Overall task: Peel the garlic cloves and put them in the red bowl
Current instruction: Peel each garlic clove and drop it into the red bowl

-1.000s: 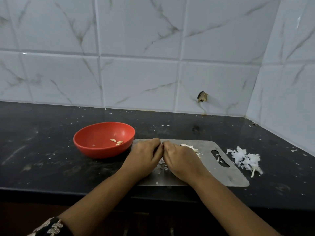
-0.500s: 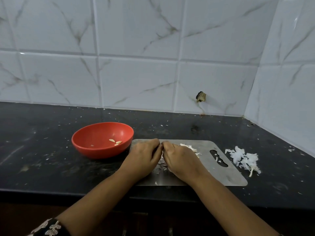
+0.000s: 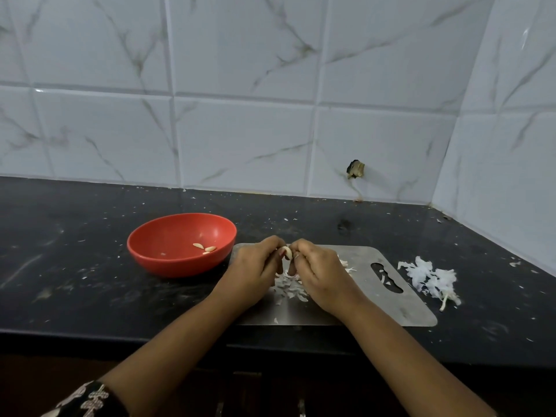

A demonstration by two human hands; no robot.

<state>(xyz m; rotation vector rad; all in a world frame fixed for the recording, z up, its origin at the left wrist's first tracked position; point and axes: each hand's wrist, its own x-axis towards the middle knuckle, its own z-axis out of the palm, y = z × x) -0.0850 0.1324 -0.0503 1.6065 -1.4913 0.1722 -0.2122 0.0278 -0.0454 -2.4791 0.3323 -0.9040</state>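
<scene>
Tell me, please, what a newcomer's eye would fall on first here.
The red bowl, on the black counter left of the steel cutting board, holds three peeled cloves. Over the board, the left hand and right hand pinch a garlic clove between them. A heap of white peels lies right of the board.

Marbled white wall tiles (image 3: pixel 240 139) (grey-veined) behind a black countertop (image 3: pixel 75 266).

Mostly hidden between left grip (image 3: pixel 254 267) and right grip (image 3: pixel 320 273): garlic clove (image 3: pixel 287 252); patterned sleeve (image 3: pixel 90 400) cut off at bottom edge
</scene>
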